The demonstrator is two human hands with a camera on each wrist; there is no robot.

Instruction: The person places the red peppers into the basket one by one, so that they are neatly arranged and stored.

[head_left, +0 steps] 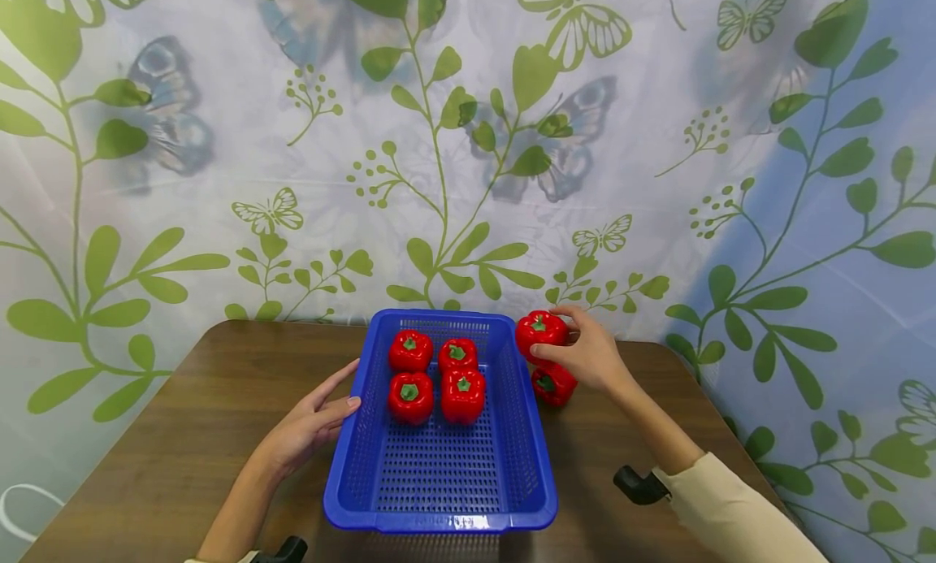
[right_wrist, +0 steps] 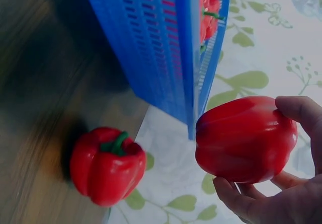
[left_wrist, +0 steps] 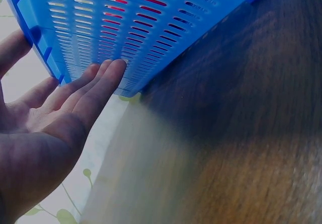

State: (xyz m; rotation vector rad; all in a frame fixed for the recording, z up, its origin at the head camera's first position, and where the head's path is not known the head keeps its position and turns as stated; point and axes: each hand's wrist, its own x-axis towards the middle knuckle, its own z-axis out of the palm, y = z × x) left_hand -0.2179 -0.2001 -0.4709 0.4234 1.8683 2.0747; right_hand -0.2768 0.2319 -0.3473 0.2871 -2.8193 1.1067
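Observation:
My right hand (head_left: 594,353) grips a red bell pepper (head_left: 539,331) by its sides, raised beside the right rim of a blue plastic basket (head_left: 442,524). In the right wrist view, thumb and fingers wrap the held pepper (right_wrist: 244,139). A second red bell pepper (head_left: 553,386) lies on the table below it, right of the basket. Several more red peppers (head_left: 462,396) sit grouped toward the far half inside the basket. My left hand (head_left: 310,425) rests against the basket's left side; in the left wrist view its fingers (left_wrist: 103,85) lie straight along the slotted wall.
The basket stands on a dark brown wooden table (head_left: 197,449). Behind the table hangs a pale cloth (head_left: 329,140) printed with green leaves and butterflies. A black strap mount (head_left: 640,486) sits at the right wrist.

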